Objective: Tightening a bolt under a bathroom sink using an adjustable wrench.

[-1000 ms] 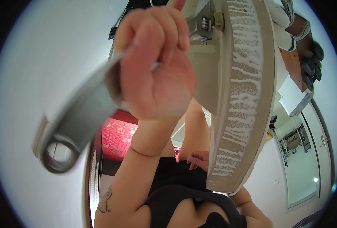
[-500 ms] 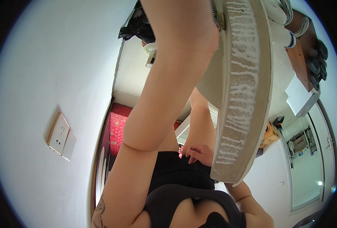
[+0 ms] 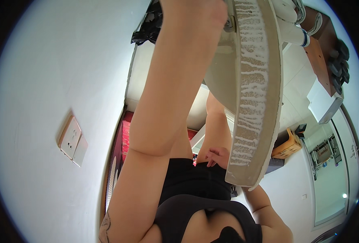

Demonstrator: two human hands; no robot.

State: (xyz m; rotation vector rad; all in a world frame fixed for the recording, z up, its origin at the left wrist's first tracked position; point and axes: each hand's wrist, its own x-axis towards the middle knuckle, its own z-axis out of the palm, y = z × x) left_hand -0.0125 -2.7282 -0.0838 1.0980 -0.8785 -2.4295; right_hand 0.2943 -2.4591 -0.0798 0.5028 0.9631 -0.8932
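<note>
My left arm (image 3: 167, 97) reaches up past the top edge, so its hand is cut off and what it touches is hidden. Just right of the forearm hangs a long, curved beige panel (image 3: 272, 101), its middle strip covered in white, foam-like streaks (image 3: 252, 73). I cannot tell what the panel belongs to. Part of a metal fitting (image 3: 230, 23) shows by its upper left edge. My right forearm passes behind the panel's lower end. Beyond its left edge my right hand (image 3: 218, 156) appears near the black shorts (image 3: 191, 178), fingers loosely bent and apart, nothing visible in them.
A white wall with a socket plate (image 3: 72, 139) stands to the left. A black plastic bag (image 3: 149, 28) is at the top. On the right are a white bottle-like object (image 3: 295, 34), a white box (image 3: 323, 101), a yellow crate (image 3: 286, 146) and a glass-paned door (image 3: 329, 190).
The view has shifted a little, and the panel sits slightly higher and further left. My right hand has risen slightly, with its fingers bent more.
</note>
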